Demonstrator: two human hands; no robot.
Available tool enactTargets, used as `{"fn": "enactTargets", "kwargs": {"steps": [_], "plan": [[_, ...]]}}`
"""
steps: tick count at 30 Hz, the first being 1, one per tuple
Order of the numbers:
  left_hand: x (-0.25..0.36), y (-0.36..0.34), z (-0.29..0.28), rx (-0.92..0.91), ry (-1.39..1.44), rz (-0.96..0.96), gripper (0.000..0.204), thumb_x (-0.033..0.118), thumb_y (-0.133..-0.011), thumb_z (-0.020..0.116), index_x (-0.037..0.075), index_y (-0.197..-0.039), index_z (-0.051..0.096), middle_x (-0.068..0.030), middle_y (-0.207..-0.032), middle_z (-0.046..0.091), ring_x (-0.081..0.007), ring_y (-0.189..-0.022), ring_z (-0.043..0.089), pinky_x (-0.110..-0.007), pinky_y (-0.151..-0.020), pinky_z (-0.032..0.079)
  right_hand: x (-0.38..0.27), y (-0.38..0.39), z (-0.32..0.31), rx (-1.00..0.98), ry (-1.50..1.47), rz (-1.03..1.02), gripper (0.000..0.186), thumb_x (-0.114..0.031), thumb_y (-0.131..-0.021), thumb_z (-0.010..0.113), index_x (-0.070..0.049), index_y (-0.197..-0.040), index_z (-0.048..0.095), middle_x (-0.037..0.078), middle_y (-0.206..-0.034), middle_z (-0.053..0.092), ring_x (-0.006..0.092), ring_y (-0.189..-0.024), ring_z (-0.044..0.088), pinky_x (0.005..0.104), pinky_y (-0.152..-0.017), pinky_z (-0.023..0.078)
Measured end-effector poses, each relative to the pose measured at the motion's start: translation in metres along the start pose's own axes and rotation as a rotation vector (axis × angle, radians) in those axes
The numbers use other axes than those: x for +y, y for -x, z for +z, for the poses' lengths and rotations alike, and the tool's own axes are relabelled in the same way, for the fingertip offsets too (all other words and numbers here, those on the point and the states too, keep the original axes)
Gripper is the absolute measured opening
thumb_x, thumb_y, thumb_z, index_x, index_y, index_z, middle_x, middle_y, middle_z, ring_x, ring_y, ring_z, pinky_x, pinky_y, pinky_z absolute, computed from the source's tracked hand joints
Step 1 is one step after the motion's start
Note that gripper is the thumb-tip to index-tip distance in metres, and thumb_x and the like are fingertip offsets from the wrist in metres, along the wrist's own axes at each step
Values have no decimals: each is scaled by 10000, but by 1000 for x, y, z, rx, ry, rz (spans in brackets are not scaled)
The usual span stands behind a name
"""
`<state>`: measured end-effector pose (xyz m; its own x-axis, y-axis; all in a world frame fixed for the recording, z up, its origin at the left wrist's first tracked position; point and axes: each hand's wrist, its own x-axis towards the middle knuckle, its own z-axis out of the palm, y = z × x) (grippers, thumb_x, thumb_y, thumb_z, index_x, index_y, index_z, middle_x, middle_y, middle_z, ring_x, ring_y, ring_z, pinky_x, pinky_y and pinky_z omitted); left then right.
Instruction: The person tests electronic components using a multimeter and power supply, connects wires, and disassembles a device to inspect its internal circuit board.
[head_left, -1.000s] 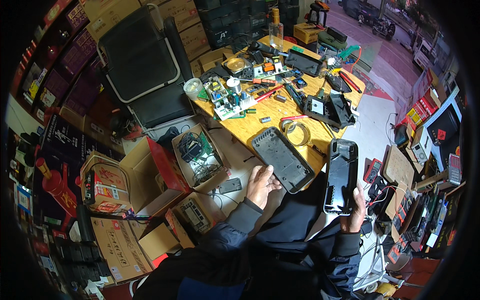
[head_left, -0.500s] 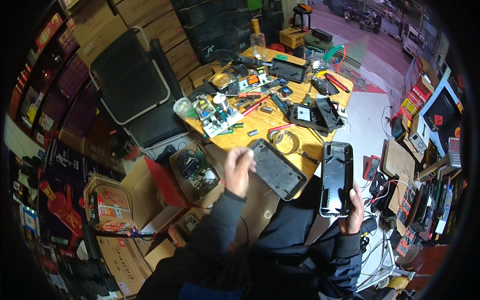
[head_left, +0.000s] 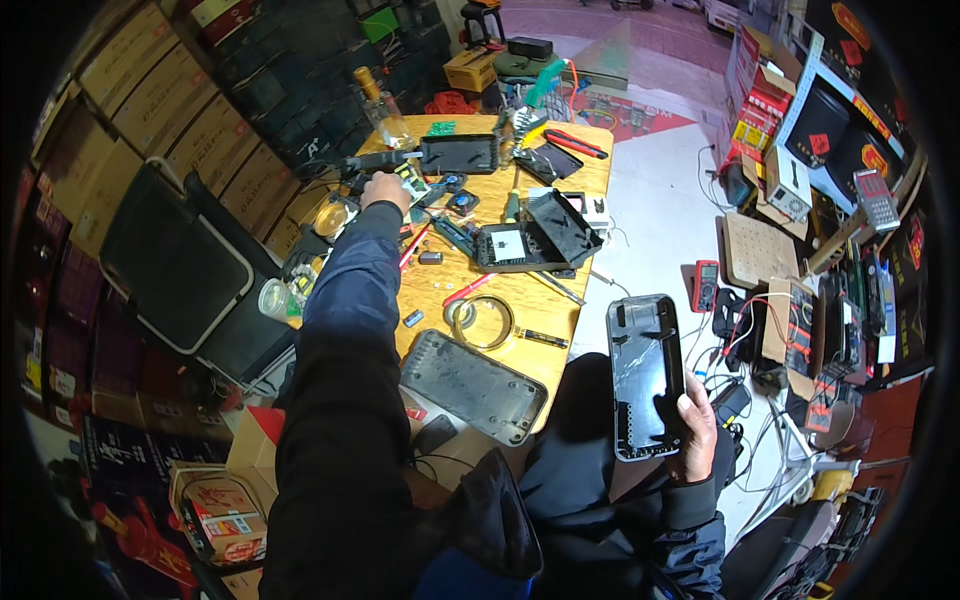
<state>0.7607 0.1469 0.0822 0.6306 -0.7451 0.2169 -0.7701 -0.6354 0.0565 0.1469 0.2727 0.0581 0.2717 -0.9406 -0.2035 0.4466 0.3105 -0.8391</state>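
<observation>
My left hand (head_left: 386, 190) reaches far across the wooden table (head_left: 560, 300), its fingers curled in at the edge of a populated circuit board (head_left: 411, 181). The fingertips are hidden, so whether they grip the board is unclear. My right hand (head_left: 697, 430) holds a long black plastic casing half (head_left: 645, 375) by its lower right side, its hollow inside facing up, above my lap. A matching dark casing half (head_left: 475, 385) lies on the near table edge, partly overhanging it. Beyond that lie a magnifying glass (head_left: 484, 322) and a small cylindrical part (head_left: 414, 318).
An opened black case (head_left: 538, 232), a black tray-like shell (head_left: 459, 153), red-handled pliers (head_left: 577, 144) and a glass bottle (head_left: 383, 110) crowd the table. A folding chair (head_left: 180, 255) stands at left. A red multimeter (head_left: 705, 286) and cables lie on the right.
My left hand has moved from beside the near casing half to the table's far left. My right hand keeps the casing half. The view has shifted, so the table appears further left.
</observation>
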Motion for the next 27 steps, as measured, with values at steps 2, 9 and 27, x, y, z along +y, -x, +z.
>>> {"fn": "enactTargets", "kwargs": {"steps": [2,9,27], "plan": [[-14,-10,4,3,109,87,263,270,-865,752,78,-1037,805,-188,-1132,737,-362,-1075,689,-442,-955,543,0,0,-6,12,-16,-8,623,-189,-954,681,57,-1489,479,126,-1315,646,183,-1136,649,323,-1033,497],[-44,-15,-65,-7,1046,3,232,150,-930,769,1,-1108,778,-106,-1117,762,-247,-995,709,-379,-959,517,0,-2,-27,40,0,-23,585,-168,-965,655,46,-1485,491,95,-1289,647,164,-1131,639,307,-1029,478],[173,291,-129,-933,2300,-20,371,209,-1099,474,35,-1422,534,-132,-1412,611,-299,-1320,566,-515,-1142,429,9,26,-31,29,-313,60,567,-85,-989,606,75,-1506,438,116,-1217,684,178,-1074,684,312,-953,549]]}}
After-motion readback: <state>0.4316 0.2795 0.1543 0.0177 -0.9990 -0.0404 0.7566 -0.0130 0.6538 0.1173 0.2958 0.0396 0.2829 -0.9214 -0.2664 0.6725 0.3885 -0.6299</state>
